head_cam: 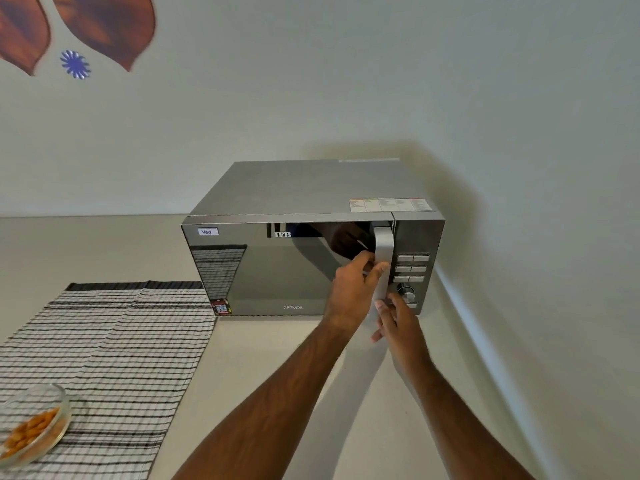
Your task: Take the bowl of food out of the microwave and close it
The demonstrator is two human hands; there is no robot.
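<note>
A silver microwave (277,271) with a dark mirrored door stands on the counter against the wall, and its door is closed. My left hand (353,289) is wrapped around the middle of the vertical silver door handle (382,244). My right hand (398,323) rests at the lower end of that handle, fingers loosely apart, just under the control knob (406,293). A glass bowl (33,424) holding orange-brown food pieces sits on a striped cloth at the lower left, far from both hands.
The black-and-white striped cloth (114,348) covers the counter left of the microwave. A plain wall runs behind and along the right side. Beige countertop (277,358) lies between the cloth and my arms. Brown leaf shapes decorate the wall at the upper left.
</note>
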